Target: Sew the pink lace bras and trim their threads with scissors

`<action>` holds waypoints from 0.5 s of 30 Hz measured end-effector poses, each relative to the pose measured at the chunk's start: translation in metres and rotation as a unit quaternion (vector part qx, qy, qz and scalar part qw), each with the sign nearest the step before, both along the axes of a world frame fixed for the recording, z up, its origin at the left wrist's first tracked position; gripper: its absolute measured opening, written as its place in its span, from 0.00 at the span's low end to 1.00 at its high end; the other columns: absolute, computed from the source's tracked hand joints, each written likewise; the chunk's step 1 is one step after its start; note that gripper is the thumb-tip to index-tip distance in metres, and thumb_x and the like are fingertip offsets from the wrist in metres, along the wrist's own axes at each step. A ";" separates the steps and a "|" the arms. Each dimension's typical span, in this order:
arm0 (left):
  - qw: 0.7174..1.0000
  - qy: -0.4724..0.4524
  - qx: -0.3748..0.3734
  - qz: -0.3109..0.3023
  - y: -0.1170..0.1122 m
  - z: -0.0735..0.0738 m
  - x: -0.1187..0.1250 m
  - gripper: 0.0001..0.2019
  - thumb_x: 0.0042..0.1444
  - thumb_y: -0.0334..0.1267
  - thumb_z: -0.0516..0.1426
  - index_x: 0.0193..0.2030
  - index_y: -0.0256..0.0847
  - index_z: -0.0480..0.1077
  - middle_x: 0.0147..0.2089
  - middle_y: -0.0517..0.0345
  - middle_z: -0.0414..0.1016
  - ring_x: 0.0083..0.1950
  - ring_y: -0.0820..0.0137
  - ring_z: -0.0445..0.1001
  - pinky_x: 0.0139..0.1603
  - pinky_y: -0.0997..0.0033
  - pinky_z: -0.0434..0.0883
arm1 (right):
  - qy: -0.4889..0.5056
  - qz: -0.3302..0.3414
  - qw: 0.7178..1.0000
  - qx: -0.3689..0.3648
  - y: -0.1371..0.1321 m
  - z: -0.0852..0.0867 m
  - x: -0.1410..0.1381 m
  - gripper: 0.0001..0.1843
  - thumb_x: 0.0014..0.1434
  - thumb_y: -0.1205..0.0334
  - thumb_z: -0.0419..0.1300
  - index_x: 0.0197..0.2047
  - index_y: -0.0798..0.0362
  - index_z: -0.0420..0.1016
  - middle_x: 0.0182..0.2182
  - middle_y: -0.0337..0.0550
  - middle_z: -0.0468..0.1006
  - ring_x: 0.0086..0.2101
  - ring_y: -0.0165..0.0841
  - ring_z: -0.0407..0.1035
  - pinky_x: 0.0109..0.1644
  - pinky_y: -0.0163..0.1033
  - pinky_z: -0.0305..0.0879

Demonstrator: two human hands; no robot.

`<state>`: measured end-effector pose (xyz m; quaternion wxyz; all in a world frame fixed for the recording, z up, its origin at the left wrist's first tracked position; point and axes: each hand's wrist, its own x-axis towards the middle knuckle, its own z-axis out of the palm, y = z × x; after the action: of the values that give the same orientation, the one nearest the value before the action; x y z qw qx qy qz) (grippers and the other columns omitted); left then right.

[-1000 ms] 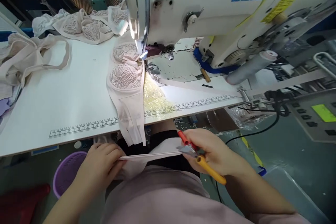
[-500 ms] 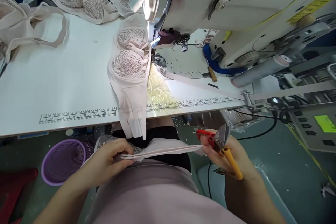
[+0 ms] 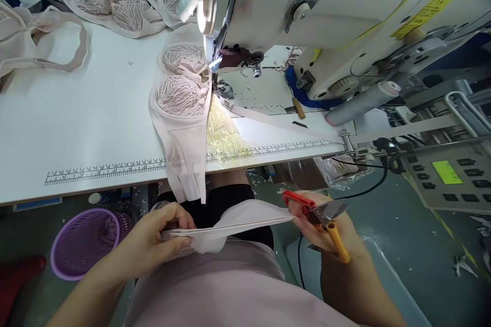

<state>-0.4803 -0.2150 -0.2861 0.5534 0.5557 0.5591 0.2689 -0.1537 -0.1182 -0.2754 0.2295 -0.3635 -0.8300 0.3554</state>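
Over my lap, my left hand (image 3: 153, 237) is closed on one end of a pale pink fabric piece (image 3: 233, 219). My right hand (image 3: 326, 222) pinches the other end, so the edge stretches between them. That hand also grips thread snips (image 3: 320, 214) with a red and a yellow handle, blades pointing right. On the white sewing table (image 3: 76, 127) a beige lace bra (image 3: 180, 107) lies under the needle of the white sewing machine (image 3: 307, 15), its band hanging over the front edge.
More lace bras (image 3: 115, 0) are heaped at the table's back left. A printed ruler (image 3: 107, 169) runs along the front edge. A purple basket (image 3: 82, 240) stands on the floor at left. A control panel (image 3: 448, 173) with a green display sits at right.
My right hand has moved right, away from the left, pulling the fabric edge out longer. The snips have turned so their blades point right. The view has shifted down a little.
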 end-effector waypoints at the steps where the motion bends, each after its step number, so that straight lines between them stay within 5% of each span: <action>1: 1.000 0.019 0.004 -0.011 0.000 0.001 0.000 0.05 0.53 0.41 0.57 0.34 0.43 0.69 0.36 0.54 0.77 0.34 0.66 0.74 0.33 0.72 0.70 | -0.003 -0.003 1.000 -0.002 0.000 -0.001 0.001 0.07 0.57 0.61 0.53 0.27 0.49 0.60 0.20 0.39 0.65 0.23 0.33 0.60 0.31 0.43 0.63; 8: 0.992 0.101 0.056 -0.057 0.005 0.015 -0.005 0.08 0.54 0.42 0.57 0.28 0.44 0.67 0.29 0.57 0.72 0.30 0.69 0.69 0.29 0.75 0.67 | 0.011 -0.011 1.000 0.012 -0.007 -0.003 0.000 0.07 0.55 0.62 0.53 0.26 0.49 0.60 0.21 0.39 0.66 0.23 0.32 0.61 0.30 0.41 0.63; 13: 0.990 0.118 0.055 -0.055 0.003 0.021 -0.009 0.02 0.52 0.37 0.57 0.29 0.45 0.67 0.43 0.53 0.77 0.40 0.65 0.75 0.34 0.75 0.70 | 0.032 -0.005 0.998 0.054 -0.008 -0.001 -0.008 0.07 0.53 0.68 0.54 0.27 0.49 0.59 0.21 0.37 0.65 0.23 0.30 0.61 0.27 0.37 0.59; 15: 0.990 0.124 0.036 -0.051 0.003 0.023 -0.010 0.01 0.52 0.37 0.57 0.31 0.46 0.70 0.41 0.56 0.79 0.38 0.66 0.76 0.33 0.76 0.70 | 0.038 -0.003 0.998 0.044 -0.008 -0.004 -0.008 0.07 0.54 0.68 0.54 0.27 0.49 0.59 0.21 0.37 0.64 0.23 0.31 0.61 0.26 0.37 0.59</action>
<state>-0.4906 -0.2121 -0.2627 0.4726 0.6324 0.5839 0.1891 -0.1619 -0.1258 -0.2794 0.2775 -0.3416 -0.8344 0.3319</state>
